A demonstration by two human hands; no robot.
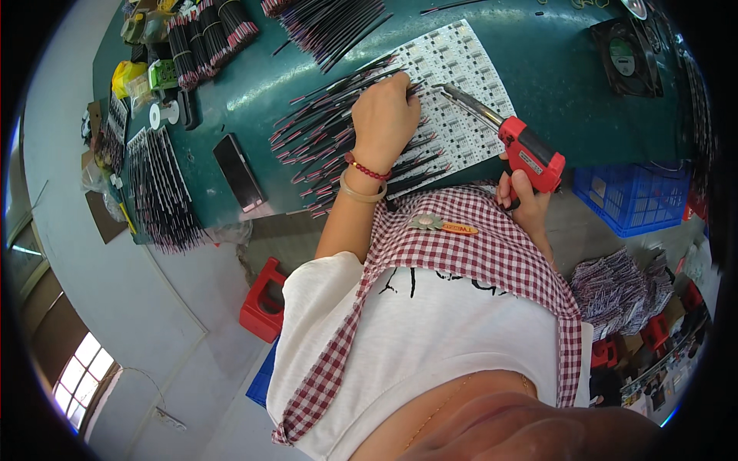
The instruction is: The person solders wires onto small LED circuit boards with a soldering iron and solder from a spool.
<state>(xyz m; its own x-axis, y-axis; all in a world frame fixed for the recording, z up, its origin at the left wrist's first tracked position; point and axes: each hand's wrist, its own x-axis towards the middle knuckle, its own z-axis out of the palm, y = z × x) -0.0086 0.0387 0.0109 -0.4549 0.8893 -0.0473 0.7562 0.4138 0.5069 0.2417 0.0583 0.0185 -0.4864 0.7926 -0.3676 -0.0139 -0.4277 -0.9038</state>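
Observation:
My left hand (pixel 387 121) is closed, back of the hand up, over the left part of a white circuit board panel (pixel 469 77). A dark wire end shows at its fingertips, and the fingers' undersides are hidden. Many black wires with reddish ends (pixel 323 138) lie in a row along the panel's left side, under and around that hand. My right hand (pixel 526 203) is wrapped round the grip of a red and black soldering gun (pixel 530 154). The gun's metal tip points left, over the panel close to my left fingertips.
A phone (pixel 238 173) lies on the green table (pixel 538 54) at left. Wired strips (pixel 161 184) hang over its edge. Bundled wires (pixel 207 38) and loose wires (pixel 330 27) lie at the back. A black fan (pixel 626 58) stands far right, above a blue crate (pixel 630 196).

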